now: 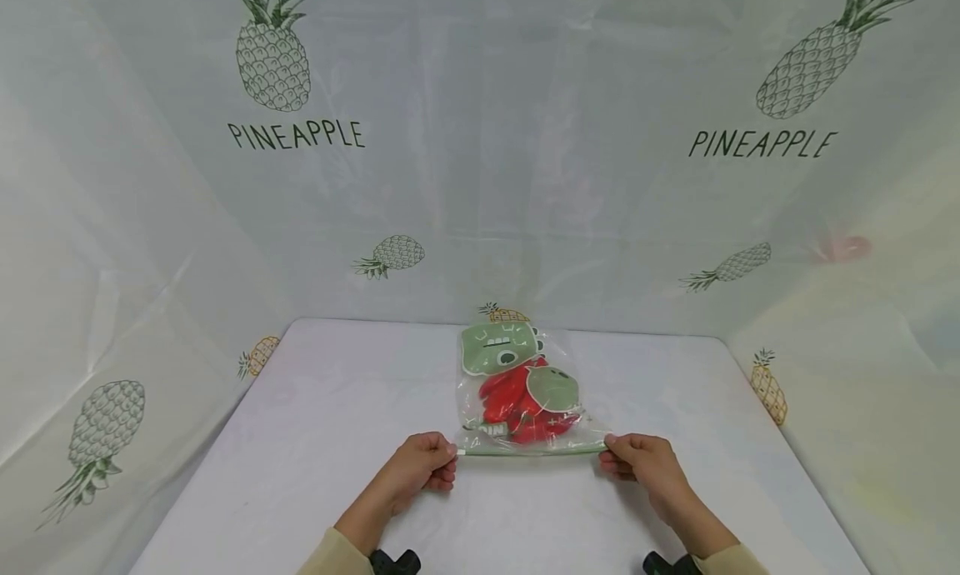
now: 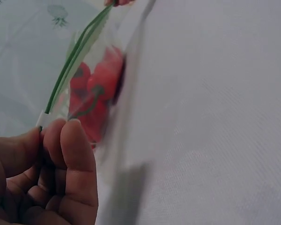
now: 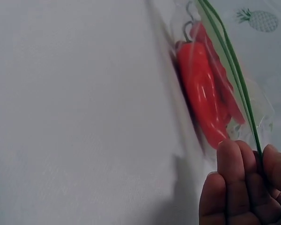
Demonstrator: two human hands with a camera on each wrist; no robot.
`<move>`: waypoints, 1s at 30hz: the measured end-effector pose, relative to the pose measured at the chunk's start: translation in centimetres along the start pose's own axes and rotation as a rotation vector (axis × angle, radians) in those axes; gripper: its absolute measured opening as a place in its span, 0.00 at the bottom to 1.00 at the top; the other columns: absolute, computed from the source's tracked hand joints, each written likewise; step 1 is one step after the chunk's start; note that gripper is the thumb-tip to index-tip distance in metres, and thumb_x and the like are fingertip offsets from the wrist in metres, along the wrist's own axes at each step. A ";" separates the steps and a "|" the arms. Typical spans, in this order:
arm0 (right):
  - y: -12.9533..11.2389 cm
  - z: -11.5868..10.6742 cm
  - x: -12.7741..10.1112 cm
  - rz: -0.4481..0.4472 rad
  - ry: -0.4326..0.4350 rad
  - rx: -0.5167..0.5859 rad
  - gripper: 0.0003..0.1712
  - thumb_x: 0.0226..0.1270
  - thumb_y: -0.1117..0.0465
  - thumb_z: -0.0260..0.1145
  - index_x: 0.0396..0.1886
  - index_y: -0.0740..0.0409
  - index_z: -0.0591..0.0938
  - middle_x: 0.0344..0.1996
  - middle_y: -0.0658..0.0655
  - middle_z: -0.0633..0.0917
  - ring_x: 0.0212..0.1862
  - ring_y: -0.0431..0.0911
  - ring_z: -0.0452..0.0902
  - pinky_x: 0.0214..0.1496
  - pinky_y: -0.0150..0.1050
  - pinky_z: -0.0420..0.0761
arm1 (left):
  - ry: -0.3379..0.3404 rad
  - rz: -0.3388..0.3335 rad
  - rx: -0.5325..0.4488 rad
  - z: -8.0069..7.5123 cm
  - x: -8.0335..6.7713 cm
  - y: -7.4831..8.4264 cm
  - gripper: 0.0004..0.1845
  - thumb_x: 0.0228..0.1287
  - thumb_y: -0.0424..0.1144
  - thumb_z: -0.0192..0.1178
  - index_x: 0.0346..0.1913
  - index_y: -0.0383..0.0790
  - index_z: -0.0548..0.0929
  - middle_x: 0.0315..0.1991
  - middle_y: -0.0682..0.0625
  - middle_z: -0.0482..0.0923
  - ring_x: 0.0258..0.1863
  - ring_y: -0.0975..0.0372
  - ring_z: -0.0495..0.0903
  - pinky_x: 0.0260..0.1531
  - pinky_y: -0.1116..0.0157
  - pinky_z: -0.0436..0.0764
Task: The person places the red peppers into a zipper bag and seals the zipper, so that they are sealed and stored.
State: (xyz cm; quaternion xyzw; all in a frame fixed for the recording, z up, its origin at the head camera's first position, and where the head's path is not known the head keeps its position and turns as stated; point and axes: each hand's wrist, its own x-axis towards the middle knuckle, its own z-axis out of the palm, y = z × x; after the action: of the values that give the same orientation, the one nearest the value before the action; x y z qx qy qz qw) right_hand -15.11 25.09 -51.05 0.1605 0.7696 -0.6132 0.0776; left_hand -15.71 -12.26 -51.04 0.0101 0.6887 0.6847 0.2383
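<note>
A clear zip bag (image 1: 553, 389) with green cartoon prints lies on the white table, its green zip edge (image 1: 532, 453) towards me. Several red peppers (image 1: 504, 396) are inside it. At the left end of the zip, my left hand (image 1: 426, 465) pinches the edge between thumb and fingers, right beside a small white slider (image 2: 45, 118). My right hand (image 1: 645, 465) pinches the zip's right end. Between the hands the zip strip is stretched nearly straight. In the right wrist view, the two green strips (image 3: 229, 51) stand slightly apart along part of their length, meeting at the fingers.
The white table (image 1: 337, 392) spreads out on both sides of the bag. White sheets printed with pineapples (image 1: 273, 67) hang behind it and along both sides. A dark wrist device (image 1: 396, 562) shows at each sleeve.
</note>
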 end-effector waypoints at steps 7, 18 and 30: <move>-0.4 0.0 0.4 0.029 -0.045 0.088 0.19 0.68 0.55 0.65 0.41 0.71 0.81 0.29 0.60 0.89 0.33 0.48 0.87 0.38 0.42 0.88 | 0.048 0.027 0.031 0.2 0.1 0.1 0.10 0.71 0.36 0.56 0.35 0.30 0.76 0.26 0.50 0.76 0.25 0.62 0.77 0.30 0.64 0.86; -0.3 0.8 0.2 0.098 -0.097 0.288 0.27 0.66 0.47 0.66 0.49 0.68 0.78 0.33 0.58 0.89 0.37 0.47 0.87 0.45 0.42 0.88 | 0.045 -0.012 -0.051 0.0 0.0 -0.5 0.15 0.70 0.39 0.58 0.41 0.25 0.77 0.28 0.50 0.79 0.27 0.63 0.81 0.33 0.64 0.88; 0.1 5.1 -1.7 0.179 -0.412 0.564 0.30 0.69 0.44 0.62 0.53 0.67 0.75 0.41 0.60 0.88 0.47 0.51 0.86 0.58 0.50 0.81 | -0.004 -0.028 -0.096 0.5 -0.2 -0.3 0.19 0.70 0.41 0.58 0.44 0.22 0.77 0.30 0.49 0.81 0.28 0.65 0.84 0.34 0.64 0.88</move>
State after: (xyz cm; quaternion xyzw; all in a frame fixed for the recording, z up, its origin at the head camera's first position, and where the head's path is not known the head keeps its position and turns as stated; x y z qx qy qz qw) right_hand -13.82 19.94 -51.79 0.1154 0.5211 -0.8116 0.2374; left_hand -15.28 -11.88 -51.19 -0.0097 0.6547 0.7135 0.2494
